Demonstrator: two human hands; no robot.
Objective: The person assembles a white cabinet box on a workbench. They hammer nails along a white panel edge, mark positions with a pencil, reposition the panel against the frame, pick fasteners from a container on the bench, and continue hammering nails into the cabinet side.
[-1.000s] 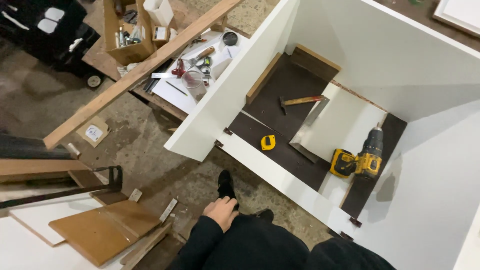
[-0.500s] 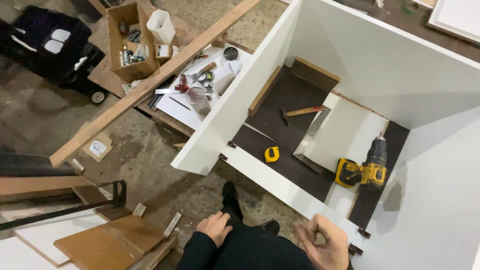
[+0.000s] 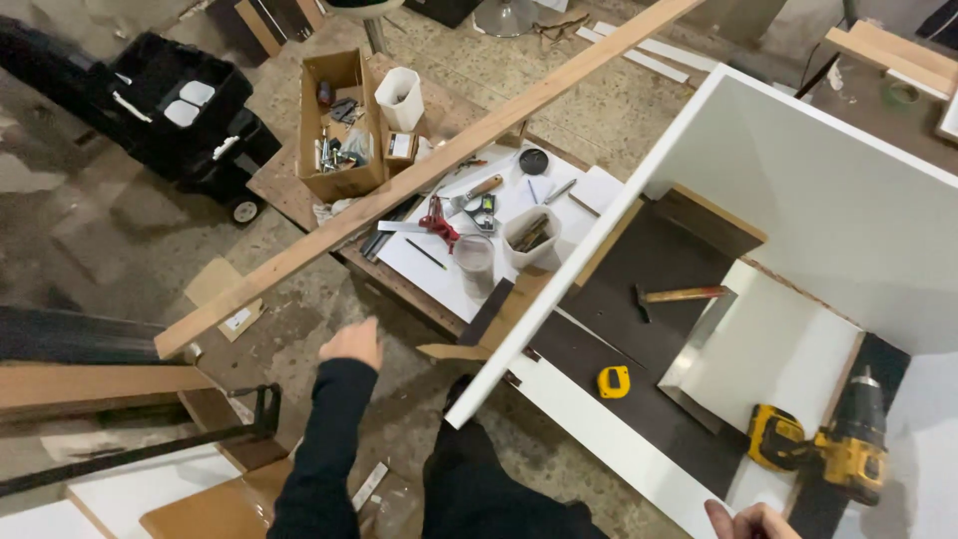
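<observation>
One drill, one hammer, two hands.

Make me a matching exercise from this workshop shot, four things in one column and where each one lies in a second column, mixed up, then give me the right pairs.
Things
1. hammer
2. tape measure
3. drill
4. cardboard box

Places
A. on the dark panel, close to the cabinet's near white front edge
B. on the floor outside the cabinet, beyond the long wooden plank
C. on the dark panel, near the cabinet's back
D. at the right of the cabinet, by the white inner panel, nearest the right hand

Pairs: 1-C, 2-A, 3-D, 4-B
</observation>
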